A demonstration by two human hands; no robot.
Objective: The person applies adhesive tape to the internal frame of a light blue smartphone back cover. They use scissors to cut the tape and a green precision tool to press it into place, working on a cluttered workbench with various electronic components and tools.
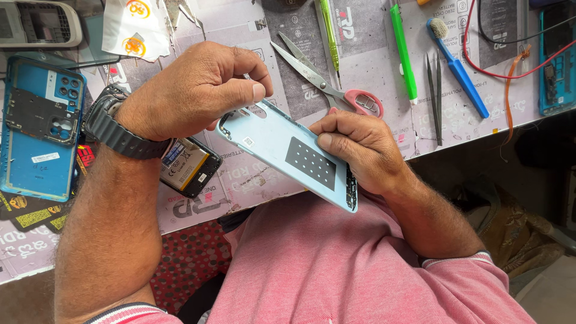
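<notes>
Plastic, thin and light, the phone back cover point(288, 157) flexes easily, so keep your left hand point(192, 90) fingers pinched on its top corner and your right hand point(360, 147) fingers clamped along its long edge.

Both forearms angle inward toward the pale blue phone back cover point(294, 159). The left hand point(192, 90) curls over its upper end, thumb pressed at the edge; the right hand point(360, 150) clasps its lower end, thumb flat on top.

The left hand point(195, 90) covers the top corner of the pale blue phone back cover point(288, 159), so its grip there is hidden. The right hand point(357, 150) masks the cover's far edge. The open blue phone point(558, 60) is cut off by the right edge.
</notes>
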